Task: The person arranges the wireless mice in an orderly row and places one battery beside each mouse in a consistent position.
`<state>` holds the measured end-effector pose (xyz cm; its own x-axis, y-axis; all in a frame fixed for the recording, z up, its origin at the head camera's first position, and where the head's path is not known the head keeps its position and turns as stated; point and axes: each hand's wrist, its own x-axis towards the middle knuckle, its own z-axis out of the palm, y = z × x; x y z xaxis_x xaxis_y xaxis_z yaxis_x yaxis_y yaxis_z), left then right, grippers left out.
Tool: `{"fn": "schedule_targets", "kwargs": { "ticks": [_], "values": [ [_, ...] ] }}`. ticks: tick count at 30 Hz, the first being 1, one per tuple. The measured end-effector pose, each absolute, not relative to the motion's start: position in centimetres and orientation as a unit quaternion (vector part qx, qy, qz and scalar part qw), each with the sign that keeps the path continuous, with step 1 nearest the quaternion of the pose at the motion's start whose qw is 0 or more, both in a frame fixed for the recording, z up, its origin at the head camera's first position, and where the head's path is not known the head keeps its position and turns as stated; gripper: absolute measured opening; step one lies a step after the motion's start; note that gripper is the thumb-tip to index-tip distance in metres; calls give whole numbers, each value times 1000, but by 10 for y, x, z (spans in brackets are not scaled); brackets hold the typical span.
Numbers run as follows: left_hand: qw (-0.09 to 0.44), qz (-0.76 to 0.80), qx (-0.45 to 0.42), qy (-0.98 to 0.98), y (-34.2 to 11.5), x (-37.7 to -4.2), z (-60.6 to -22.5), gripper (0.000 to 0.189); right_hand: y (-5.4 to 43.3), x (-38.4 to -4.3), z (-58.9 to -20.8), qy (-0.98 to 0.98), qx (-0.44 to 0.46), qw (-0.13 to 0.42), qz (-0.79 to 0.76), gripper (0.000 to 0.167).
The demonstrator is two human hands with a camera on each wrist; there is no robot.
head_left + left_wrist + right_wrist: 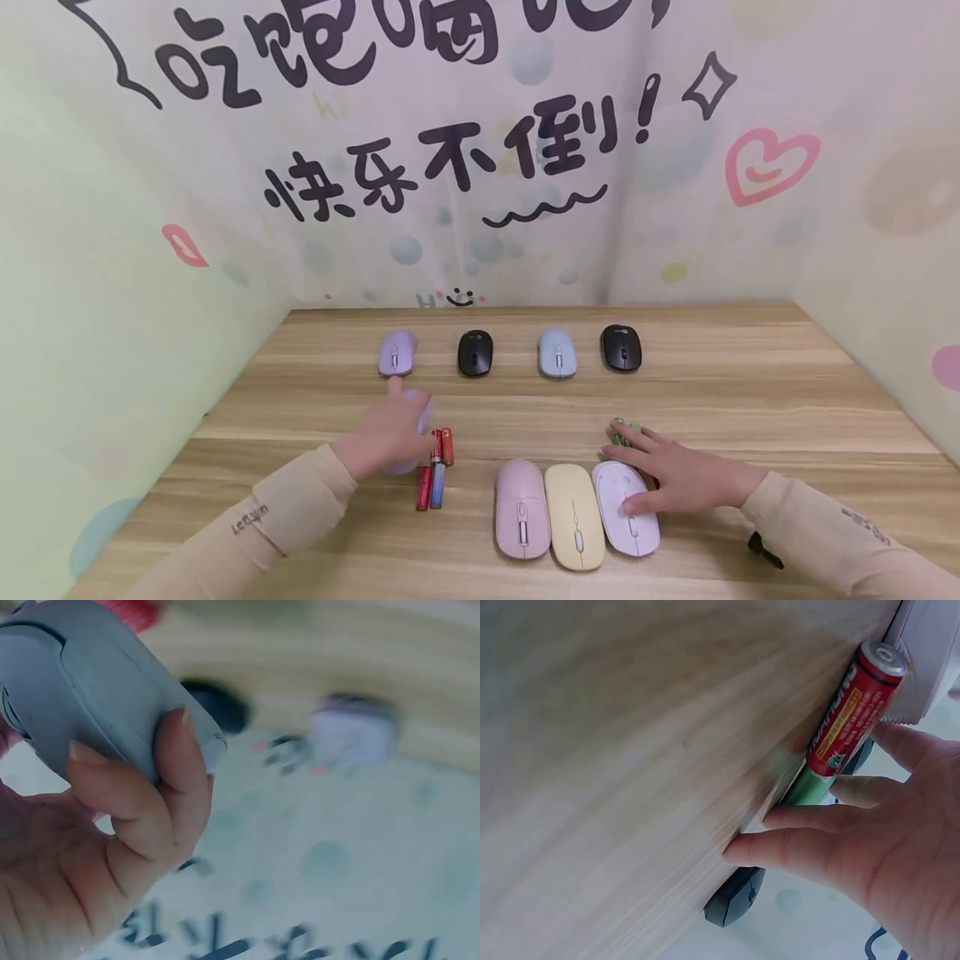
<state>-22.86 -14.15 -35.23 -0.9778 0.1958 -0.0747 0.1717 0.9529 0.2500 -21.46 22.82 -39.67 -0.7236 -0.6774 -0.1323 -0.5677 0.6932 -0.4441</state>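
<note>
My left hand [390, 427] grips a pale purple-blue computer mouse [112, 682], its fingers curled round the mouse's side. In the head view that hand is blurred and covers most of the mouse. Beside it lie several batteries, among them a red one [424, 487], an orange-red one [447, 446] and a blue one [438, 486]. My right hand [686, 473] is spread with straight fingers, its thumb over a white mouse [633, 533]. Its other fingers are at a green battery [810, 787], which lies end to end with a red battery [855, 712].
Left of the white mouse, a yellow mouse [576, 521] and a pink mouse [522, 508] lie side by side. Along the table's back stand a purple mouse [397, 352], a black mouse [476, 352], a light blue mouse [557, 352] and another black mouse [622, 347]. A printed curtain [525, 258] rises behind.
</note>
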Motion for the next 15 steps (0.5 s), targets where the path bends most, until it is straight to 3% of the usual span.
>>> {"fn": "schedule_targets", "kwargs": {
  "ticks": [9, 15],
  "values": [
    [110, 151, 42, 982, -187, -250, -378, 69, 227, -215, -394, 908, -343, 149, -187, 73],
    [113, 142, 39, 983, -192, -259, -385, 70, 226, -214, -394, 910, -336, 151, -190, 73]
  ]
}}
